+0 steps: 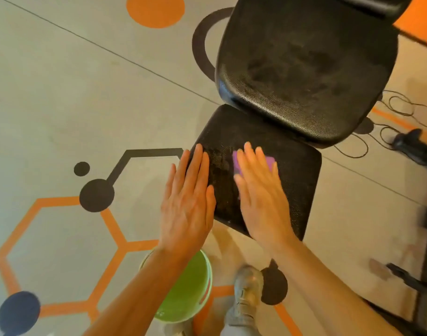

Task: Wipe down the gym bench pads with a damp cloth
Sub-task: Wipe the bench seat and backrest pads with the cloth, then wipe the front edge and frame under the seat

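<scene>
A black bench has two pads: a square seat pad [297,180] close to me and a larger back pad [304,69] beyond it, both showing dull smears. My right hand [261,192] lies flat on the seat pad, pressing down a purple cloth [269,162] that peeks out around the fingers. My left hand [188,197] is flat with fingers together, its fingertips resting on the seat pad's left edge and the palm over the floor. It holds nothing.
A green bucket [188,289] stands on the floor under my left forearm. My grey shoe [246,294] is beside it. Black cables [396,112] and dark equipment [416,146] lie right of the bench. The floor has orange and black shapes.
</scene>
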